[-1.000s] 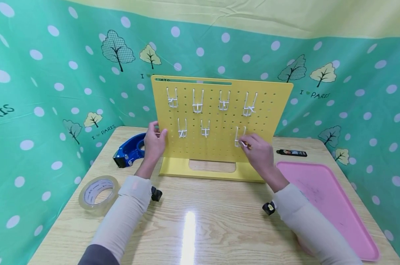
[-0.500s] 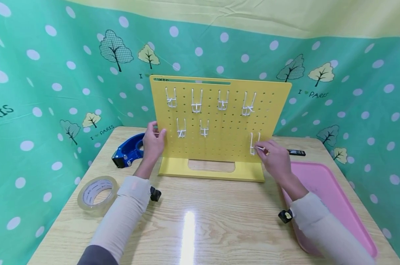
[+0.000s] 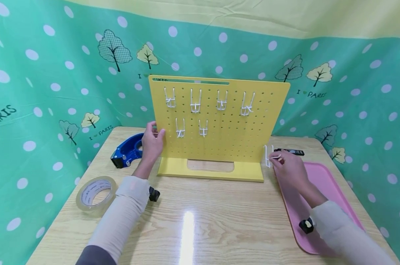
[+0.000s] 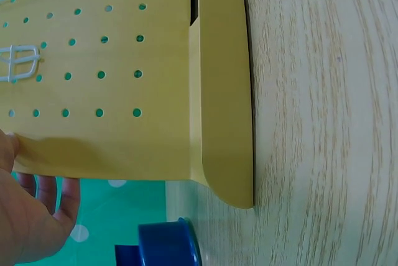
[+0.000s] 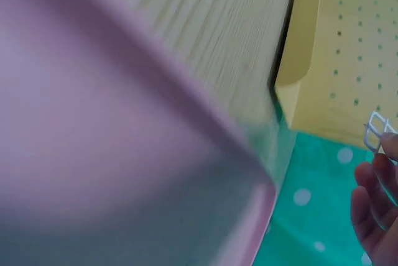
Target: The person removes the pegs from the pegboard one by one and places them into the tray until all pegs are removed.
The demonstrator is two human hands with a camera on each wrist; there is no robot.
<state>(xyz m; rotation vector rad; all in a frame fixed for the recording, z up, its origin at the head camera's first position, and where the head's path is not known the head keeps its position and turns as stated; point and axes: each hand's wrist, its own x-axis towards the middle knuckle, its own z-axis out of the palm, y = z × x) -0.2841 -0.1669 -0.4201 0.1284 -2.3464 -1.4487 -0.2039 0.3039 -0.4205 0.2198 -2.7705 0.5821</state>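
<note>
A yellow pegboard stands upright on its base, with several white wire hooks hung in two rows. My left hand grips the board's left edge, thumb on the front and fingers behind, as the left wrist view also shows. Off the board's lower right side, my right hand pinches one white wire hook between thumb and fingers. In the right wrist view this hook overlaps the board's edge, above the curled fingers.
A pink tray lies at the right under my right forearm. Behind it is a small black packet. To the left are a blue tape dispenser and a roll of clear tape. A green patterned curtain hangs behind.
My right hand has moved right and down from the board's lower right part, carrying the wire hook off the board to above the tray's corner. My left hand stays at the left edge.
</note>
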